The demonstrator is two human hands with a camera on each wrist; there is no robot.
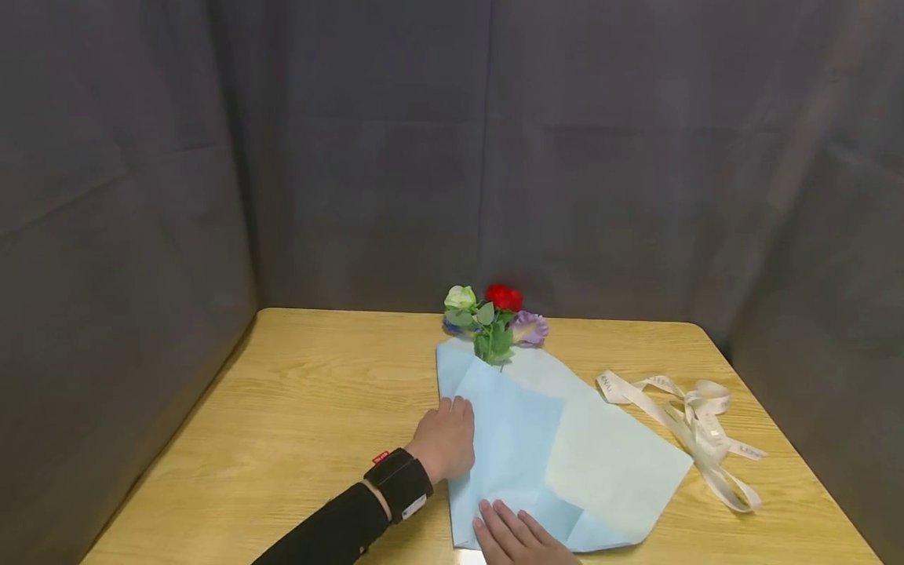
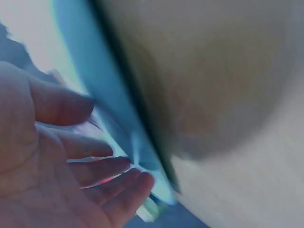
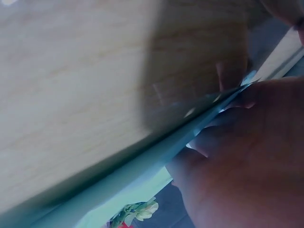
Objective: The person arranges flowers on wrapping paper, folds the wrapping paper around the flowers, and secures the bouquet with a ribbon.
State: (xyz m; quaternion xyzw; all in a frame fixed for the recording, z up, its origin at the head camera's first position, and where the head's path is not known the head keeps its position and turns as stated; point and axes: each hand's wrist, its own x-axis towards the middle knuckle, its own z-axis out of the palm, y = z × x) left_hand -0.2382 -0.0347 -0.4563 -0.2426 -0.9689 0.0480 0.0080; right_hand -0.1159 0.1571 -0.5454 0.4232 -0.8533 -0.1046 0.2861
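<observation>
A sheet of light blue wrapping paper [image 1: 512, 428], its left part folded over a paler layer, lies around a small bunch of flowers. From its top stick out a white rose [image 1: 461, 297], a red flower [image 1: 504, 297], a purple flower [image 1: 529, 328] and green leaves [image 1: 494, 342]; the stems are hidden. My left hand [image 1: 445, 439] rests against the paper's left folded edge, its fingers fairly straight in the left wrist view. With fingers extended, my right hand [image 1: 521, 540] presses the paper's lower edge.
A loose, tangled white ribbon [image 1: 695, 428] with printed letters lies right of the paper. The wooden table [image 1: 304, 408] has dark grey curtains [image 1: 381, 173] behind it and on both sides.
</observation>
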